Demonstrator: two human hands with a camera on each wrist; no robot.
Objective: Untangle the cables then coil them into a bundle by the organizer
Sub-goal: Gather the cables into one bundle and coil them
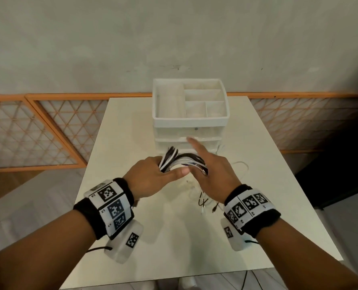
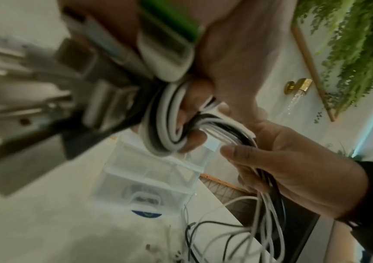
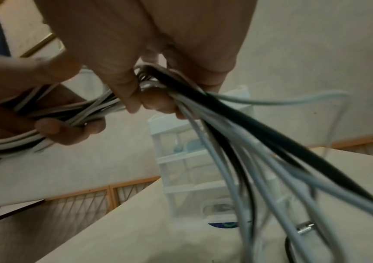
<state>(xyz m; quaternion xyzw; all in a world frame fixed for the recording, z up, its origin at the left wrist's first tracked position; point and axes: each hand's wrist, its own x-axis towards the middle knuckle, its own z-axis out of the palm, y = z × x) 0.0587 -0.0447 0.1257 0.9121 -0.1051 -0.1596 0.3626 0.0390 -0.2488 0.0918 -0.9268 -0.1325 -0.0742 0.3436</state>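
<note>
A bundle of black and white cables (image 1: 181, 159) hangs in the air just in front of the white organizer (image 1: 191, 120), looped between both hands. My left hand (image 1: 153, 174) grips the coiled loops from the left; in the left wrist view its fingers (image 2: 190, 140) curl round the coil (image 2: 167, 124). My right hand (image 1: 215, 174) holds the same cables from the right with its index finger stretched forward. In the right wrist view its fingers (image 3: 133, 96) pinch the strands (image 3: 237, 128). Loose cable ends (image 1: 205, 203) trail down onto the table below.
The white table (image 1: 173, 248) carries the organizer, with open compartments on top and drawers below (image 2: 149, 178), at its far edge. Thin white cable loops (image 1: 241, 166) lie to the organizer's right. A grey wall with orange lattice panels (image 1: 48, 130) stands behind.
</note>
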